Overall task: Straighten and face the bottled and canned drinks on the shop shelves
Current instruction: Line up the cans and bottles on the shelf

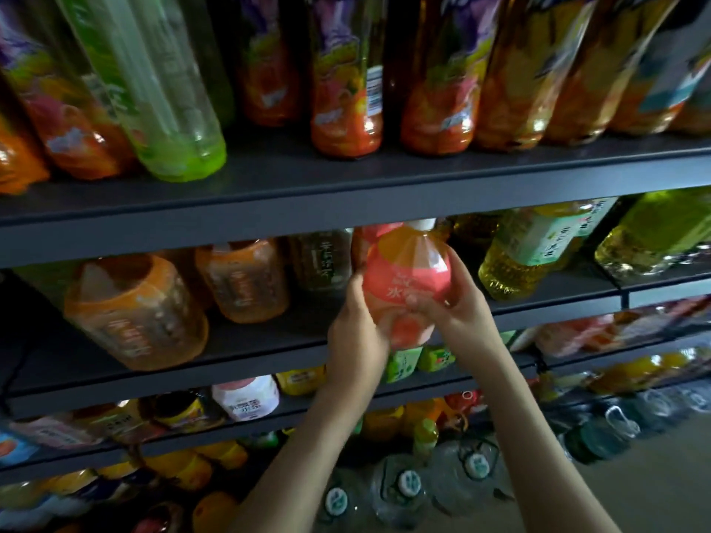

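both hands (pixel 358 332) (pixel 458 305) around pink-labelled bottle (pixel 408 271) at shelf (pixel 269 213)

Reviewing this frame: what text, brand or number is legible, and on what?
"水": on the pink bottle gripped by the left hand and right hand; its other characters are blurred.
Orange bottle label: too blurred to read.
Barcode digits, upper shelf: too small to read.
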